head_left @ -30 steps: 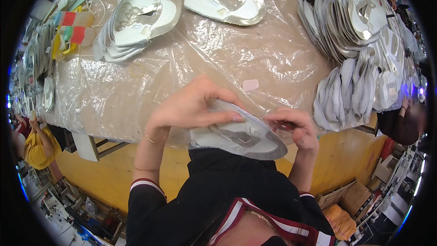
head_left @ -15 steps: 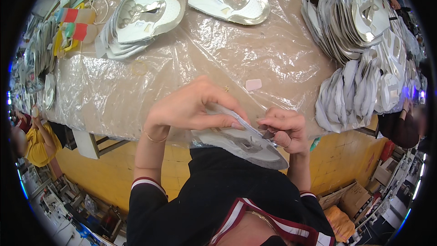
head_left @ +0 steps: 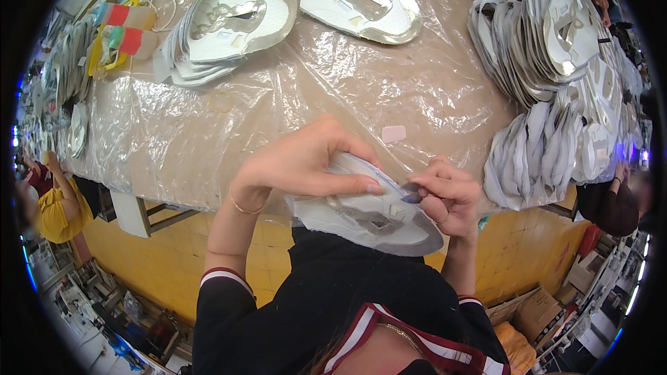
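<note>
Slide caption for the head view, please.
Left hand pinches a pale shoe upper while the right hand holds a small dark object at its edge, beside a plastic-covered table.

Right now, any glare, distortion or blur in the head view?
Head view: bright glare streaks on the plastic sheet; fisheye bows its near edge; black corners; left hand and shoe upper fairly sharp; small dark item in the right hand too small to identify.
</note>
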`<move>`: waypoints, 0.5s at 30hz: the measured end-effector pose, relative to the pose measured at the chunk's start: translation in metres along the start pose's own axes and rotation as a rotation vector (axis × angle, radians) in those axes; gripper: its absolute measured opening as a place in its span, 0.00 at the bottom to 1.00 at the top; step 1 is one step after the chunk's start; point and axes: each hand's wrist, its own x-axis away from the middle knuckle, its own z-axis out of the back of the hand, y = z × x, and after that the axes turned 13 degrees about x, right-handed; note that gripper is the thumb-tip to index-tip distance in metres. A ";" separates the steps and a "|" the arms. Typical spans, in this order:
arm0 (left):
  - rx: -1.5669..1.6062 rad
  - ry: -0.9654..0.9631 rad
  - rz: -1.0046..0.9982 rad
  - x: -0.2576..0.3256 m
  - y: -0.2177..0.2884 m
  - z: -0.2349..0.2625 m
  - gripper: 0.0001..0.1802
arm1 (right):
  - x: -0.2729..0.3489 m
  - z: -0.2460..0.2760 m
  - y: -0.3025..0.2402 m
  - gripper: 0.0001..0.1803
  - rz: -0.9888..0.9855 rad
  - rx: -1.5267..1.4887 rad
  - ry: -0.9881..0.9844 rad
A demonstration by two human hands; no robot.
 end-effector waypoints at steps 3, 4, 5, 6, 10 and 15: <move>-0.021 -0.053 0.082 -0.002 0.002 0.000 0.12 | -0.008 0.006 -0.003 0.16 0.081 0.204 -0.037; -0.029 -0.070 0.097 -0.003 0.003 -0.001 0.13 | -0.011 0.008 -0.005 0.16 0.080 0.243 -0.040; -0.029 -0.082 0.097 -0.004 0.003 -0.001 0.14 | -0.013 0.011 -0.008 0.16 0.090 0.281 -0.038; -0.026 -0.080 0.096 -0.005 0.003 -0.002 0.14 | -0.016 0.012 -0.010 0.16 0.104 0.315 -0.077; -0.002 -0.073 0.013 -0.010 -0.003 -0.006 0.15 | -0.025 0.015 -0.015 0.15 0.193 0.484 -0.160; -0.028 0.136 0.098 -0.004 -0.007 -0.007 0.16 | -0.026 0.009 -0.013 0.19 0.079 0.495 0.111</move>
